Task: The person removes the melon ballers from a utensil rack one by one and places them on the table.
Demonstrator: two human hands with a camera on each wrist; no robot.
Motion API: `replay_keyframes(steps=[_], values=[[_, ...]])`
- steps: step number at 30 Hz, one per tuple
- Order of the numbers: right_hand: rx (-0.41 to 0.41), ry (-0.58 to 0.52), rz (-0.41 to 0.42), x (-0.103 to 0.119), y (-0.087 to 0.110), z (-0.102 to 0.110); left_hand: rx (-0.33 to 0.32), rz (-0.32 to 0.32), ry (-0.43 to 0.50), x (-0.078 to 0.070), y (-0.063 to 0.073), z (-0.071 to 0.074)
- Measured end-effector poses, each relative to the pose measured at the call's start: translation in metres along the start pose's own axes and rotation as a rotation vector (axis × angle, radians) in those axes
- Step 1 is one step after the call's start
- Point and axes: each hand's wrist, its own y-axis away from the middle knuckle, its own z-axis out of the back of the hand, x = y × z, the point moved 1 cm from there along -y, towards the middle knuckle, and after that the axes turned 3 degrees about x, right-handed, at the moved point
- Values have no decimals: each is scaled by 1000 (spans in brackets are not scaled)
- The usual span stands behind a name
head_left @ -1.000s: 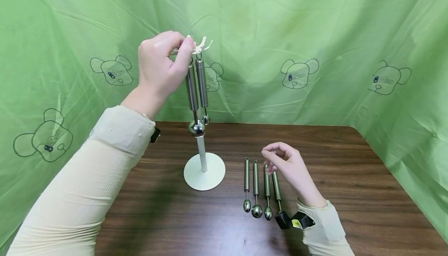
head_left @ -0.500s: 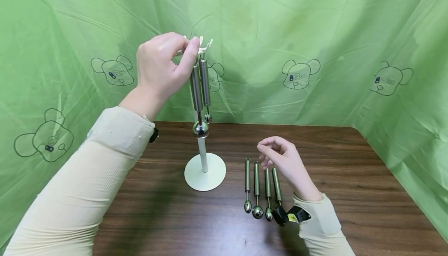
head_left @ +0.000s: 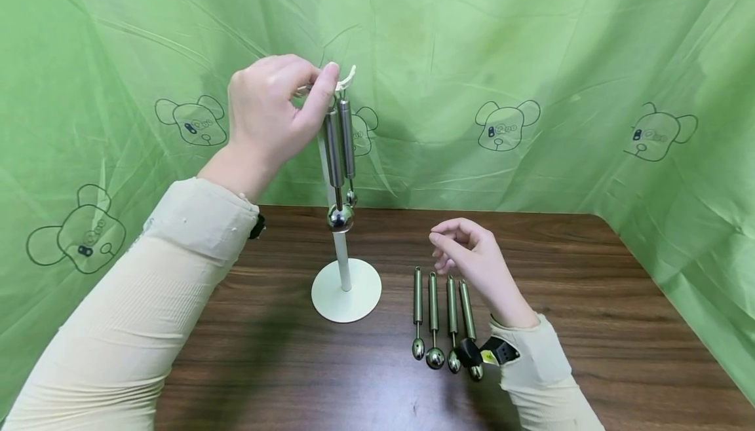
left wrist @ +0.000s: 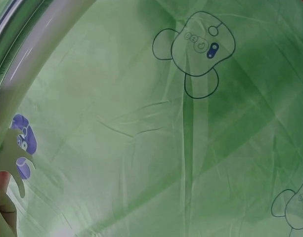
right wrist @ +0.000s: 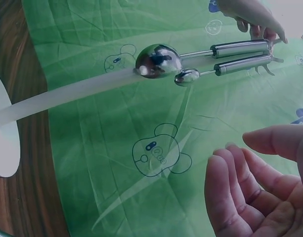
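Partly hidden hooks (head_left: 347, 80), left fingers (head_left: 302, 73) across them

Head view: taken from above the near side of the bench (head_left: 619, 326), facing forward and down, far enough off to include the left grip (head_left: 274, 100) at 10 o'clock, the right grip (head_left: 474, 257) at 4 and the green curtain (head_left: 425, 38) behind. Left wrist view: close to the white stand (left wrist: 40, 47), its pole cropped at 10 o'clock, facing the curtain, one printed animal head (left wrist: 203, 44) nearly inverted. Right wrist view: right grip near at 4 o'clock, stand sideways, base at 9. Head and right wrist views share stand and both grips.
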Motion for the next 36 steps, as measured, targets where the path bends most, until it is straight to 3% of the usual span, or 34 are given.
replay_keyframes(steps=[16, 36], values=[[10, 82, 109, 32, -14, 1, -11, -25, -28, 0, 1, 1], [71, 124, 209, 74, -46, -12, -15, 36, 54, 1, 3, -4]])
